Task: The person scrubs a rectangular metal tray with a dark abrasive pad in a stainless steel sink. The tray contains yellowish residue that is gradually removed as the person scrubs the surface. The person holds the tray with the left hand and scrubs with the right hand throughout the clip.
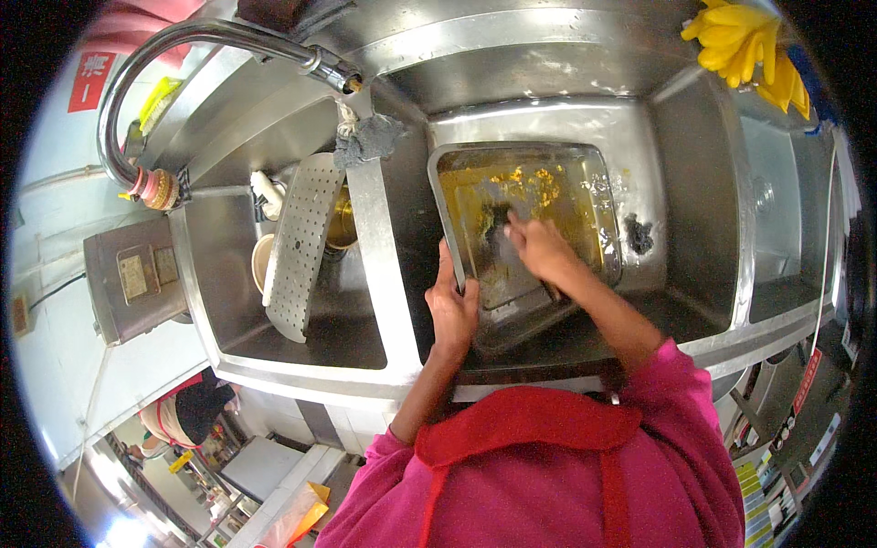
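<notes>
A rectangular metal tray (452,226) lies tilted in the middle sink basin, with yellowish liquid and orange-yellow food bits (538,183) in it. My left hand (453,301) grips the tray's near left rim, thumb and a finger on either side of it. Over the tray's middle, my right hand (541,250) is closed on a dark scouring pad (499,220), which is blurred and touches the tray's inside; part of it is hidden by the fingers. Another dark scrubber or clump (639,234) lies on the basin floor to the right of the tray.
In the left basin a perforated metal sheet (301,240) leans over round containers. A curved faucet (226,31) arches above it, and a grey cloth (368,140) hangs on the divider. Yellow rubber gloves (736,41) hang at upper right. Another person (188,414) is at lower left.
</notes>
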The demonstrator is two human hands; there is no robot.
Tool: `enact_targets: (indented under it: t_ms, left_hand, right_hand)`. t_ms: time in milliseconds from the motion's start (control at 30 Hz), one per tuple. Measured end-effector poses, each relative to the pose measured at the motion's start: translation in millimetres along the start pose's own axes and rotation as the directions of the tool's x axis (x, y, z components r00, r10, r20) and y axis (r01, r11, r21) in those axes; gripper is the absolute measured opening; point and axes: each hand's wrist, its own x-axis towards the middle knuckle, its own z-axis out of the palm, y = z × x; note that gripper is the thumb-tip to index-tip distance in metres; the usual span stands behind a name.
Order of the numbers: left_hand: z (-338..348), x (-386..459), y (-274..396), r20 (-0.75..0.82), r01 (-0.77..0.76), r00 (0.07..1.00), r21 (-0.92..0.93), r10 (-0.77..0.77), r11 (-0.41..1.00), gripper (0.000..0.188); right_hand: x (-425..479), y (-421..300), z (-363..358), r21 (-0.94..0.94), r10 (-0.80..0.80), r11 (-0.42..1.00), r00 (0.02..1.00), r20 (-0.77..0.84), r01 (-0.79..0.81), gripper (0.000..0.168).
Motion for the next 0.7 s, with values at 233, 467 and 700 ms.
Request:
enact_targets:
  t_ms: [233,467,700]
  left_hand:
    - [2.2,0.8,5.1,-0.002,-0.016,1.000,0.067,0.016,0.998,0.054]
    - [3.7,1.7,2.6,-0.005,0.017,1.000,0.057,-0.017,0.998,0.054]
    - [3.0,4.8,5.3,0.013,-0.008,1.000,0.043,0.008,0.999,0.053]
  right_hand:
    - [2.9,-8.5,-8.6,0.001,-0.016,1.000,0.997,-0.081,0.016,0.037]
    - [-11.9,-4.7,-1.8,0.016,-0.013,1.000,1.000,-0.004,0.013,0.039]
    - [-2.8,1.3,-12.9,-0.020,0.063,0.998,0.997,-0.041,-0.064,0.038]
